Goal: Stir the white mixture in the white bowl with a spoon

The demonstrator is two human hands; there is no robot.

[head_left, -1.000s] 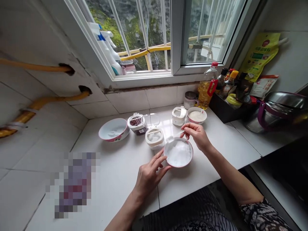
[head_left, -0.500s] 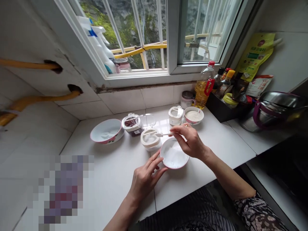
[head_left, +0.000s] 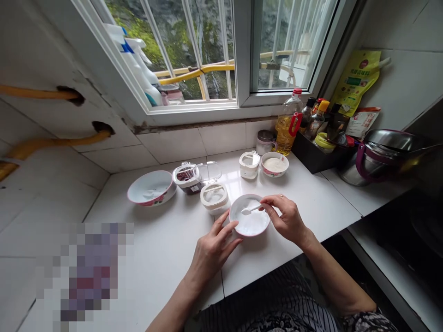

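Observation:
A small white spoon (head_left: 252, 210) is pinched in my right hand (head_left: 285, 219), its tip over a pink-rimmed bowl (head_left: 251, 226) of white grains. My left hand (head_left: 212, 246) rests against the bowl's left side, fingers spread along the rim. Just behind the bowl stands a square jar (head_left: 214, 198) with white contents; whether its see-through lid is closed I cannot tell. A jar of dark red pieces (head_left: 188, 177) has its clear lid (head_left: 209, 171) raised. Farther back are another small white-topped jar (head_left: 249, 165) and a flowered bowl (head_left: 275, 164) of pale grains.
A larger white bowl (head_left: 151, 188) sits at the left. Along the right back are an oil bottle (head_left: 287, 127), a lidded glass jar (head_left: 265, 142), a dark box (head_left: 308, 154) of seasoning bottles and a steel pot (head_left: 380, 161). Spray bottles (head_left: 141, 69) stand by the window.
My right hand has moved the spoon from beside the square jar to over the bowl, down and to the right. My left hand stays at the bowl. The view has shifted slightly.

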